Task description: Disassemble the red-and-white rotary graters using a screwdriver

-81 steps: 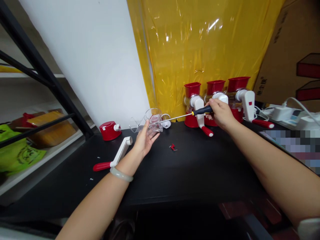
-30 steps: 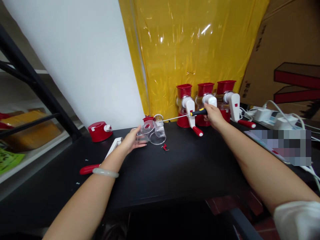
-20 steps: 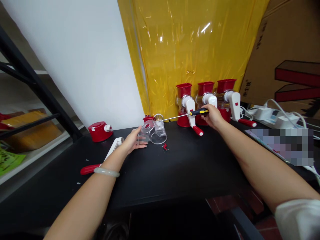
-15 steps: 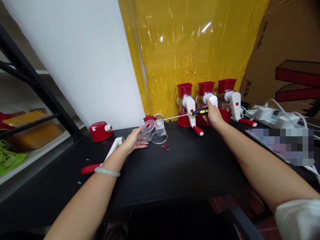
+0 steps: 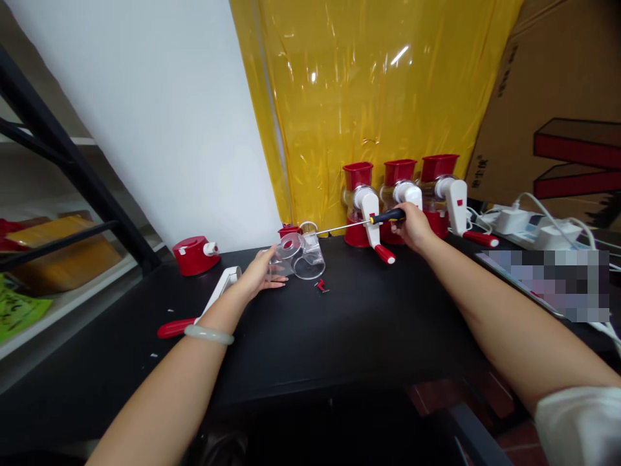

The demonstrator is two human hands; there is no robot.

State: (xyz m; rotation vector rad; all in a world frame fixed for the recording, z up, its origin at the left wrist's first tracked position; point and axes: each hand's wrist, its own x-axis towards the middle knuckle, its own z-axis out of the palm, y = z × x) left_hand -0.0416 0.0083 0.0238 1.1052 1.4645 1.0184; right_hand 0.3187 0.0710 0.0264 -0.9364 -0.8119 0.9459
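Observation:
My left hand (image 5: 259, 275) is wrapped around the left end of a clear plastic grater housing (image 5: 309, 264), which lies on its side on the black table. In my right hand (image 5: 413, 226) is a screwdriver (image 5: 388, 216) with a black and yellow handle. Its long shaft runs nearly level to the left, and the tip meets the white part at the top of the housing; the exact contact is too small to make out. In front of the housing lie small red pieces and screws (image 5: 321, 285). A red part (image 5: 290, 230) shows just behind it.
Several items surround the work: a red base (image 5: 196, 255) and a white crank with a red handle (image 5: 219, 291) on the left, three red-and-white drum graters (image 5: 359, 200) behind my right hand. A power strip with chargers (image 5: 553, 232) and a blurred-out screen (image 5: 543, 281) are at right.
The screwdriver handle has turned, so its yellow marks show less, and my right hand has rotated with it. The housing and my left hand stay in place.

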